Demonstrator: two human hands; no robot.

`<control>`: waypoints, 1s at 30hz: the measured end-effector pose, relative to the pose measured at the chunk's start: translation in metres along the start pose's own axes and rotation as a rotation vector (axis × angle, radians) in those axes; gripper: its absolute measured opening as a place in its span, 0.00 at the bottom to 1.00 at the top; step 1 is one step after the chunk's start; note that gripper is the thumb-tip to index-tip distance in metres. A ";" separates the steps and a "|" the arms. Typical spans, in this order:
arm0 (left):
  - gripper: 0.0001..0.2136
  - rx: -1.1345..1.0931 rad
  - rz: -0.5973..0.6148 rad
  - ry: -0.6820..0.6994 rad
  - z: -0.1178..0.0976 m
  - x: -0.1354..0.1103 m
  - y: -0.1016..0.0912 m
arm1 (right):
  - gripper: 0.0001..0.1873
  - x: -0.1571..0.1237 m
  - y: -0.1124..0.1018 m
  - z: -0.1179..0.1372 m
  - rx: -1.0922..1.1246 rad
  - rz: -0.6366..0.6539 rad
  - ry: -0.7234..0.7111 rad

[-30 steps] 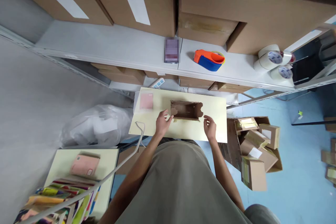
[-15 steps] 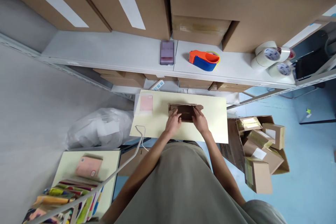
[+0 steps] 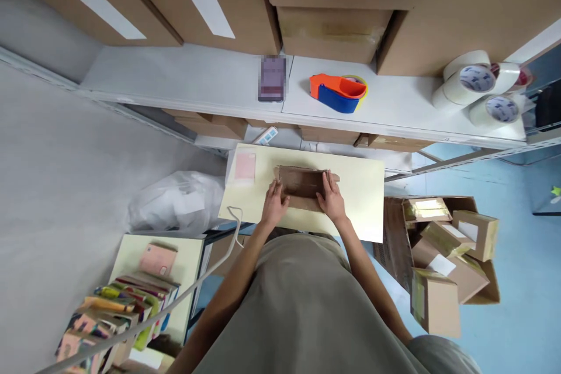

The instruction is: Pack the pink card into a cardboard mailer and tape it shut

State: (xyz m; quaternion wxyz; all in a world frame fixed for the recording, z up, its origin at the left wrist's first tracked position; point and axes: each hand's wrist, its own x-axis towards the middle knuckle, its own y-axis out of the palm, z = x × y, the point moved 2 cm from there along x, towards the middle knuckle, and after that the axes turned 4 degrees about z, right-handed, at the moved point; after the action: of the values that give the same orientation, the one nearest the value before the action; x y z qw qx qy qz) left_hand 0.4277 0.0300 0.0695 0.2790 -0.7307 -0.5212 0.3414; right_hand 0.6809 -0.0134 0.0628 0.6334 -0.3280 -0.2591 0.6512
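Note:
A small open cardboard box (image 3: 303, 182) stands on the pale yellow tabletop (image 3: 359, 198), its dark inside facing up. One flap is folded out toward my body. My left hand (image 3: 274, 204) grips the left side wall, with the fingers at the edge. At the opposite end my right hand (image 3: 332, 197) holds the right wall, thumb near the front and fingers over the rim by a small side flap. Left of the box lies a flat pink item (image 3: 245, 167), probably a booklet or packet.
On the shelf (image 3: 197, 73) ahead are a phone (image 3: 272, 79), an orange and blue tape dispenser (image 3: 337, 92) and tape rolls (image 3: 475, 82). A carton (image 3: 392, 239) of small boxes stands right. At left are a plastic bag (image 3: 177, 201), books (image 3: 118, 310) and a white cable (image 3: 219, 262).
The box's opening looks wider, and its front flap now lies out toward me. My left hand has shifted left and nearer my body along the box. The view has moved slightly.

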 end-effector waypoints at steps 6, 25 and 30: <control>0.27 -0.023 0.027 -0.064 0.002 0.005 0.018 | 0.44 0.021 0.008 -0.015 0.026 0.010 -0.004; 0.12 -0.208 0.007 -0.045 0.013 0.021 -0.021 | 0.41 -0.010 -0.003 0.023 -0.104 -0.107 0.233; 0.10 -0.286 -0.150 -0.177 0.067 0.040 -0.063 | 0.37 -0.012 -0.029 0.091 -0.187 -0.193 0.322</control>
State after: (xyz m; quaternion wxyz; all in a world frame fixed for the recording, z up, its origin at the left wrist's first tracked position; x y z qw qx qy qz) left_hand 0.3477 0.0902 0.0683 0.1499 -0.6891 -0.6401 0.3049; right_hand 0.6306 -0.0166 0.1451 0.6930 -0.4588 -0.2441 0.4996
